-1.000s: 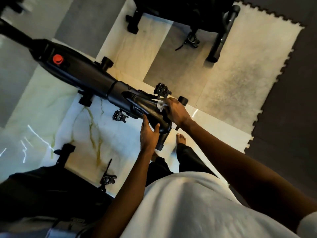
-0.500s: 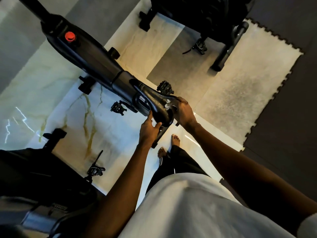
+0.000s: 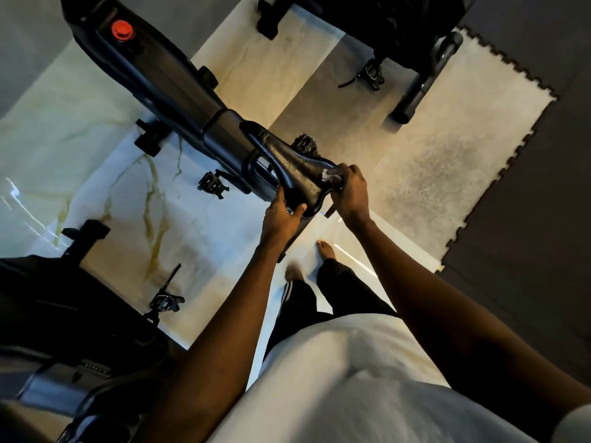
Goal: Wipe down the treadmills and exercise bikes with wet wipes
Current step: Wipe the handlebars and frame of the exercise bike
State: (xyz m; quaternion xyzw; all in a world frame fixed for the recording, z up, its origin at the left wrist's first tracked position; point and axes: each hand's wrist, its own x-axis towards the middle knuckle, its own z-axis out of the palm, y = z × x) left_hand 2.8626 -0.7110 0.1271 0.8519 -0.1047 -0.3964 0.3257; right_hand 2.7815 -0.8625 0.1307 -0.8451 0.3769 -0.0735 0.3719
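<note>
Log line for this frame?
left hand: steadying black bike saddle rear | right hand: pressing crumpled white wet wipe on saddle | phase: wiping

The exercise bike [image 3: 179,87] is all black and runs diagonally from the upper left of the frame down to the centre, with a red knob [image 3: 121,29] on top of its frame. Its saddle [image 3: 297,174] is glossy black, narrow nose pointing to the upper left, wide end toward the lower right. A small crumpled white wet wipe [image 3: 329,175] sits pressed on the saddle's right rear edge, just right of centre frame.
</note>
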